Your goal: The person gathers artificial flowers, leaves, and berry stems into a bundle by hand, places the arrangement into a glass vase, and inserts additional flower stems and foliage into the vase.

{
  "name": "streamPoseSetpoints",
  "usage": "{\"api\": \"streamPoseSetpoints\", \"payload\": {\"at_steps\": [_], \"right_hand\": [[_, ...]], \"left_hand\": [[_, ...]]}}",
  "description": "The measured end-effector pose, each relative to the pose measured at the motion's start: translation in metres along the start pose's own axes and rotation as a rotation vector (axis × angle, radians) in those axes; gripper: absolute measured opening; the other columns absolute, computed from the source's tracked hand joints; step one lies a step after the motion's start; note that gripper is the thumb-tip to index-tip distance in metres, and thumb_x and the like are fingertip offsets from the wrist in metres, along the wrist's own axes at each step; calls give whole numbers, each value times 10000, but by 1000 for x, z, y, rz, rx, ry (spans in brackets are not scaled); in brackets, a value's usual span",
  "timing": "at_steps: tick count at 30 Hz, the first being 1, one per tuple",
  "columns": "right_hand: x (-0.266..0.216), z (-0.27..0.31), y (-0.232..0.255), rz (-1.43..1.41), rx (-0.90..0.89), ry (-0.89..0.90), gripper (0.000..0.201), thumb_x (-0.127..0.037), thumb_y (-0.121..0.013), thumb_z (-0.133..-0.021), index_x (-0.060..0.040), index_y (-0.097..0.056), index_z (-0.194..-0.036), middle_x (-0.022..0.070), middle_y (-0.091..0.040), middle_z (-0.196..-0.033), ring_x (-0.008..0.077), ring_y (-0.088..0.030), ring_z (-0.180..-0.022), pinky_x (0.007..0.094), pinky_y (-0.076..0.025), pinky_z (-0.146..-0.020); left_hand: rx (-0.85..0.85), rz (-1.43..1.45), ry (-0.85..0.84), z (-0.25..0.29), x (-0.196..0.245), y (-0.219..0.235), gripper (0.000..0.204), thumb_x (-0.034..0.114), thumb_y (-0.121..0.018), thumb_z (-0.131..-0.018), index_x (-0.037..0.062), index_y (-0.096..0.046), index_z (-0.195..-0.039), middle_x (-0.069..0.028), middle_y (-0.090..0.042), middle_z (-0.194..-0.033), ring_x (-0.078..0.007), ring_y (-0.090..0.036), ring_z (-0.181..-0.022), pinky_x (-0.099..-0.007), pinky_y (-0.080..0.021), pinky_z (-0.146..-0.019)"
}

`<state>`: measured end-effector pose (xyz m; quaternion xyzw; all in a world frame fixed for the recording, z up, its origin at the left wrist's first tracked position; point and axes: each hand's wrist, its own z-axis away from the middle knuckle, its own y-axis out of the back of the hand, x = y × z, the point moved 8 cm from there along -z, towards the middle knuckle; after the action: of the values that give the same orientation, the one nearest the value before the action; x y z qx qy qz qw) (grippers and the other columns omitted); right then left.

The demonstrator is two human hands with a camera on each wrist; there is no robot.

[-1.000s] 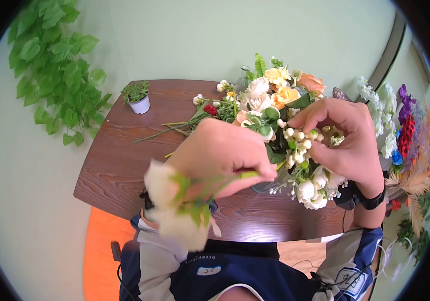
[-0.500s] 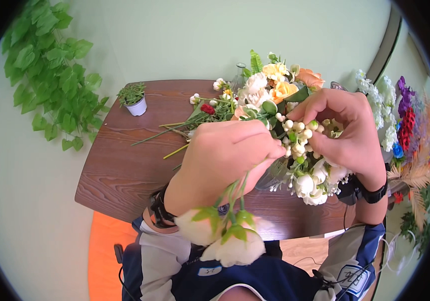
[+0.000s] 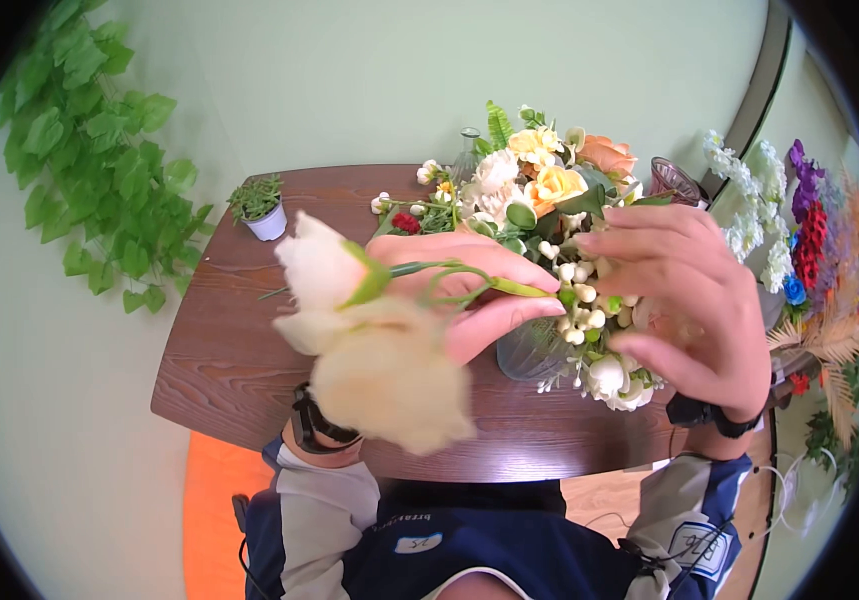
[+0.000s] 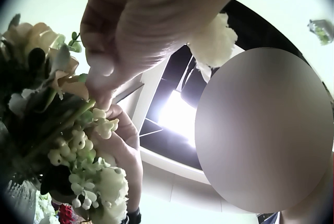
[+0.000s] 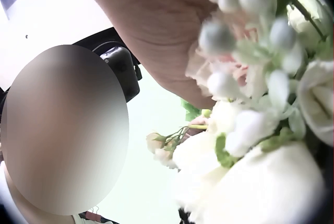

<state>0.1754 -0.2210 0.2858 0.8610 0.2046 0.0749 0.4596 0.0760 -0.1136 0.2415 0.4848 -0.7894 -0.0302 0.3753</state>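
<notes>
The left hand (image 3: pixel 469 290) pinches a green stem between thumb and fingers in the head view; large cream blooms (image 3: pixel 389 375), blurred, hang from it toward the body. The stem's end points into a bouquet of orange, yellow and white flowers (image 3: pixel 554 187) in a glass vase (image 3: pixel 532 352). Over the bouquet's right side, the right hand (image 3: pixel 689 295) has its fingers spread and loosely bent beside white berries (image 3: pixel 579 300). In the left wrist view, the left hand (image 4: pixel 151 31) pinches the stem (image 4: pixel 68 119) close to the berries. White blooms (image 5: pixel 250 182) partly cover the right hand (image 5: pixel 162 31).
A small potted plant (image 3: pixel 267 220) stands at the table's (image 3: pixel 249 350) back left. Behind the bouquet are a clear bottle (image 3: pixel 467 158) and a ribbed glass (image 3: pixel 674 182). Red and white flowers (image 3: pixel 406 222) lie left of the bouquet. Leafy vines hang at left; more artificial flowers (image 3: pixel 809 250) are at right.
The held cream blooms swung down toward the body, then back up to the left. The right hand's fingers have spread away from the berries. The left hand still pinches the stem.
</notes>
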Motion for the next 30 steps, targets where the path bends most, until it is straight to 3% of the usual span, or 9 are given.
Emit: {"api": "streamPoseSetpoints", "payload": {"at_steps": [3,7,9,10,12,16,19,22,30], "right_hand": [[-3,35,30,6,218,3,298,-285,-657,-761,2,-620,-830,163,-668,-970,364,-585,-1037,426,-406,-901],[56,140,52,-210,1068,-191,239,-138,-460,-915,-25,-506,-710,82,-567,-785,190,-504,-742,334,-411,-712],[105,207,12,-96,1247,-476,192,-61,-427,-920,-26,-478,-738,38,-475,-739,135,-419,-674,284,-372,-632],[116,213,-20,-135,1158,-660,161,-54,-440,-910,-31,-467,-752,17,-447,-745,114,-415,-676,259,-362,-625],[130,217,-98,-816,1195,-786,184,-87,-503,-874,-15,-620,-996,86,-626,-1009,167,-595,-921,323,-489,-822],[126,197,-99,-768,1181,-734,185,-87,-509,-868,-13,-621,-996,90,-626,-1010,173,-597,-918,327,-491,-820],[130,193,-94,-729,1161,-687,187,-86,-516,-862,-11,-622,-997,94,-626,-1011,178,-600,-914,330,-492,-819],[136,174,-93,-684,1123,-647,190,-86,-522,-856,-9,-623,-998,98,-627,-1011,183,-602,-911,334,-493,-818],[115,154,-96,-544,1012,-530,198,-85,-540,-840,-4,-626,-999,109,-628,-1013,198,-608,-902,342,-496,-814]], "left_hand": [[-19,38,12,1,0,-5,155,66,-765,-718,58,-730,-869,-74,-685,-740,-146,-633,-636,-243,-492,-583],[-14,-77,-48,5,8,-11,133,62,-740,-730,55,-709,-859,-59,-655,-745,-158,-606,-612,-276,-478,-556],[-34,-85,-22,7,9,-14,114,91,-730,-741,71,-689,-845,-54,-638,-742,-182,-600,-620,-289,-474,-562],[-49,-94,7,8,8,-14,101,120,-720,-751,87,-668,-831,-49,-621,-739,-207,-594,-628,-302,-470,-569],[-75,-120,33,10,11,-14,98,128,-715,-759,84,-667,-832,-54,-613,-733,-213,-591,-628,-304,-464,-566],[-14,-102,-8,9,10,-12,74,27,-695,-773,13,-683,-845,-70,-649,-733,-128,-607,-601,-240,-460,-536],[130,252,269,11,-16,-6,77,36,-641,-837,-32,-656,-867,-66,-650,-750,-99,-635,-592,-217,-498,-531],[210,296,334,11,-30,-4,94,41,-633,-852,-50,-647,-867,-76,-648,-750,-100,-638,-609,-218,-504,-533],[134,335,299,5,-34,-13,97,43,-612,-870,-47,-618,-907,-56,-617,-731,-75,-603,-607,-203,-482,-553]]}}
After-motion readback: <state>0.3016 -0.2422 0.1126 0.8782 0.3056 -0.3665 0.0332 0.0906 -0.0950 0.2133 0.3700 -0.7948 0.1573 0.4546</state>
